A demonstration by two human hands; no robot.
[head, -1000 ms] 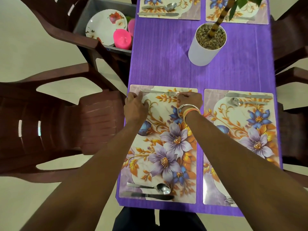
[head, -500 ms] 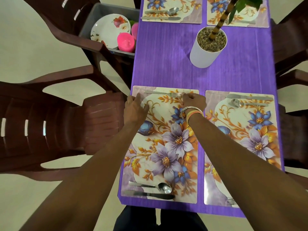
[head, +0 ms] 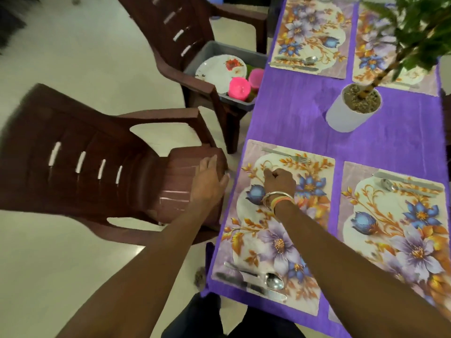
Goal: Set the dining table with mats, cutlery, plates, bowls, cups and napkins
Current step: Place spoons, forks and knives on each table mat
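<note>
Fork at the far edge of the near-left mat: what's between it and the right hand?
Only a bare strip of the mat with its printed leaf pattern, as the head view shows. The right hand is clear of the fork and holds nothing.

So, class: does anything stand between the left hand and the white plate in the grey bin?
Yes. The left hand is over the near chair's seat; the far chair's armrest crosses in front of the grey bin holding the plate, so the hand likely must go over it.
</note>
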